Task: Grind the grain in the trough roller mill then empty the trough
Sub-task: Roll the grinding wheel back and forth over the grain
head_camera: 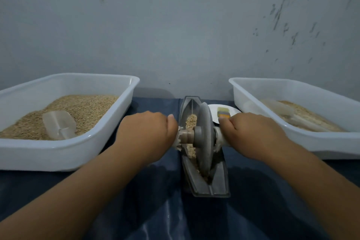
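Two forearms reach in from the near edge over a dark blue cloth [253,210] that covers the table. Between them sits the grey trough [209,187], narrow and boat-shaped, running away from the viewer toward the wall. A grey wheel [204,138] stands upright on edge in the trough, about at its middle, with a wooden axle [186,135] through its hub. The left hand [148,130] has its fingers curled round the left end of the axle; the right hand [251,132] grips the right end the same way, thumb on top. Grain [191,121] lies along the trough floor both in front of and behind the wheel.

To the left stands a white tub [64,154] holding a bed of tan grain, with a clear scoop [59,124] lying on it. To the right, a second tub [321,142] holds a paler layer of grain and another clear scoop [280,111]. Just behind the trough's far end and the right hand, a small white plate [216,108] carries a sponge [224,113], yellowish green on top. A pale grey wall [175,25], scuffed at the right, closes the scene.
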`<state>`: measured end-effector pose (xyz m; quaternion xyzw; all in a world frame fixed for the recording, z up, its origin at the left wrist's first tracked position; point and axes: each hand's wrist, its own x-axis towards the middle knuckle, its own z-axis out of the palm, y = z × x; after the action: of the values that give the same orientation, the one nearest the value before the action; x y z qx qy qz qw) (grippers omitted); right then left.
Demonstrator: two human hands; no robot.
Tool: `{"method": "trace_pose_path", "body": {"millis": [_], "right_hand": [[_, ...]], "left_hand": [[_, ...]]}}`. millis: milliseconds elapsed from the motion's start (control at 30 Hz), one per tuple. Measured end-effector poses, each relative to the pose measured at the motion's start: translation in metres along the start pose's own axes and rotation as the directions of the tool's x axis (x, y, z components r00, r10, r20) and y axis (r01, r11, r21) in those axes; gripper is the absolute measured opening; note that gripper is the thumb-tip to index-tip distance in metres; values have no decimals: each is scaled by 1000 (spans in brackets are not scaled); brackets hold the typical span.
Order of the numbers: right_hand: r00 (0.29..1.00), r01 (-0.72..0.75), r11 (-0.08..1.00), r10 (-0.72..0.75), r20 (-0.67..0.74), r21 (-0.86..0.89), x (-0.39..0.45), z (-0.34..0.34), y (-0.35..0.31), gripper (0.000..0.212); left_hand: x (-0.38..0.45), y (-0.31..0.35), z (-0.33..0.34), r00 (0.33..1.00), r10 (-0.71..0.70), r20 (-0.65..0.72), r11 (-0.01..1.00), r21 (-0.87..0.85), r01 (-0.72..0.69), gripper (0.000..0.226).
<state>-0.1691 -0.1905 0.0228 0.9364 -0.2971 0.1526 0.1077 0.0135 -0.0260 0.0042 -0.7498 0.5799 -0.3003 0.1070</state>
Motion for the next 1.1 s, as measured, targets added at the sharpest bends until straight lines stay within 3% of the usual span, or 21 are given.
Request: {"method": "trace_pose_path", "body": {"millis": [100,233,467,567,633,733,800,933,1033,1100], "right_hand": [[997,-60,989,66,-43,136,-4,-2,-7,32],[986,-163,957,164,17,239,30,13,-7,34],[986,-156,963,164,-18,221,90,35,3,53],[983,-178,946,182,12,270,85,31,5,46],[984,-171,932,177,12,321,71,31,5,28],[986,-149,959,125,111,240,47,25,5,16],[997,-66,977,55,56,201,29,14,2,34],[997,74,977,-67,-42,198,-4,-11,-2,50],[979,137,990,-130,-156,35,0,-14,-6,64],[992,70,998,-70,-102,1,12,-2,-8,63]], "left_hand": [[-1,0,-2,1000,-3,-12,1000,8,3,60],[24,-1,5,995,-94,44,995,-9,95,40],[78,-20,30,985,-170,22,985,-16,170,27],[81,-21,29,988,-151,37,988,-22,152,27],[70,-18,25,995,-98,20,995,5,98,26],[48,-11,14,998,-40,43,999,-25,41,27],[29,-7,3,996,-43,76,996,-77,49,30],[-2,-2,-12,998,7,67,997,-73,-2,36],[-2,-7,-10,997,-13,71,998,-53,17,35],[9,-9,-2,992,-13,126,999,-27,16,53]]}}
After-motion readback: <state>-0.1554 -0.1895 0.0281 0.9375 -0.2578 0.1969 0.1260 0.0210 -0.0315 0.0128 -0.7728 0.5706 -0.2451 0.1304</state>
